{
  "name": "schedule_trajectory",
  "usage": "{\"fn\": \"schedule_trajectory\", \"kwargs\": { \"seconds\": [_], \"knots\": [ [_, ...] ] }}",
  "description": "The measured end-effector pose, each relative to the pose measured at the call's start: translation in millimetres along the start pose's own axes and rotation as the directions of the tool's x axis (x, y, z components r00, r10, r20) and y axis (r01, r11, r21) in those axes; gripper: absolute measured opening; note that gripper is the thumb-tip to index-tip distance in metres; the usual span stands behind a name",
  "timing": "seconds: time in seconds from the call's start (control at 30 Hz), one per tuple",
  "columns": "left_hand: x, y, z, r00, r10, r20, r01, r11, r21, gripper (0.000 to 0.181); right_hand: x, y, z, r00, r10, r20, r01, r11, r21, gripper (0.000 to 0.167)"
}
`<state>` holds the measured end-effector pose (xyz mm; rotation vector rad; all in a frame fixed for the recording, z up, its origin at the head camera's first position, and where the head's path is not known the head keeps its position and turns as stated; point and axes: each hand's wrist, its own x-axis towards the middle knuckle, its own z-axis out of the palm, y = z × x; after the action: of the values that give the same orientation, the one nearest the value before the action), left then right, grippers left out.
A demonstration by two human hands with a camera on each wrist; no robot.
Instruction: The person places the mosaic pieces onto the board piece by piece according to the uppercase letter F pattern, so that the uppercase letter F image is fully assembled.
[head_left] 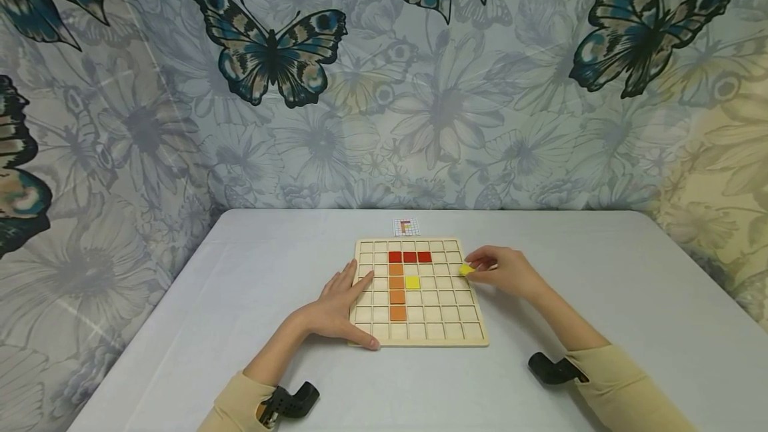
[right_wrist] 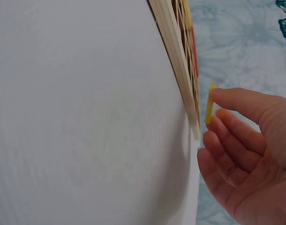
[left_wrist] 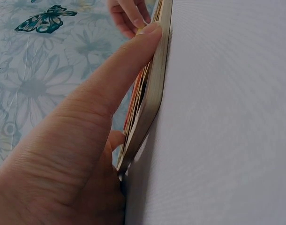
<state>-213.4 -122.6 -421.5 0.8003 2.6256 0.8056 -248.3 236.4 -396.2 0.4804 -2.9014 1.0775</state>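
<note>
A wooden grid board lies on the white table, divided into small square cells. Three red tiles form a row near its top, and several orange tiles run down in a column beneath the leftmost red one. One yellow tile sits just right of that column. My left hand rests spread over the board's left edge, thumb at the front edge. Beside the board's right edge, my right hand pinches another yellow tile between thumb and fingers, held above the surface.
A small printed card with a coloured grid pattern lies behind the board. The white table reaches back to a wall covering with butterflies and flowers. Black wrist devices stick out from both sleeves.
</note>
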Motion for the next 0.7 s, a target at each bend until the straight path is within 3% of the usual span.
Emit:
{"fn": "schedule_trajectory", "kwargs": {
  "seconds": [0.33,0.7],
  "knots": [
    [0.1,-0.7,0.2,1.0,-0.001,0.001,0.001,1.0,0.007,0.124,4.5,-12,14,0.998,-0.026,0.052,0.026,1.0,0.016,0.029],
    [1.2,-3.1,1.8,1.0,-0.001,-0.004,0.001,1.0,0.016,0.125,9.3,-26,29,0.987,-0.108,0.119,0.101,0.993,0.061,0.025]
  ]
}}
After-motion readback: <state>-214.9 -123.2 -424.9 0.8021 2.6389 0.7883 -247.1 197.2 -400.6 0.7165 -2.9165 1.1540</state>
